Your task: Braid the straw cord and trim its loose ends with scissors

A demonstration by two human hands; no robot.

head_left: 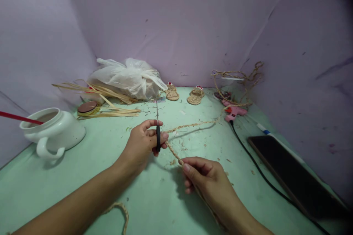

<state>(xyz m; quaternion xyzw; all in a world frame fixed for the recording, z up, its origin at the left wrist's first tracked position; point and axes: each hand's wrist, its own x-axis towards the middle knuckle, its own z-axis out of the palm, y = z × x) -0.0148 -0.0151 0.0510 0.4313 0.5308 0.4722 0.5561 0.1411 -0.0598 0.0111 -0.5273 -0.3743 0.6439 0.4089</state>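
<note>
A pair of black-handled scissors (158, 137) stands upright in my left hand (145, 137), blades pointing away from me. The same hand pinches a braided straw cord (190, 125) between thumb and fingers. From there the cord runs back right toward the pink glue gun, and another stretch comes down toward me. My right hand (205, 176) is closed on that nearer stretch, thumb against the index finger, and the cord passes on beneath the palm. A loose end of braid (122, 209) curves out by my left forearm.
A white pot (68, 126) with a red stick stands left. Straw strips (110, 93), a tied plastic bag (127, 77) and two small woven sandals (195, 97) lie at the back. On the right are a pink glue gun (233, 112), its black cable (255, 165) and a dark tablet-like slab (292, 172).
</note>
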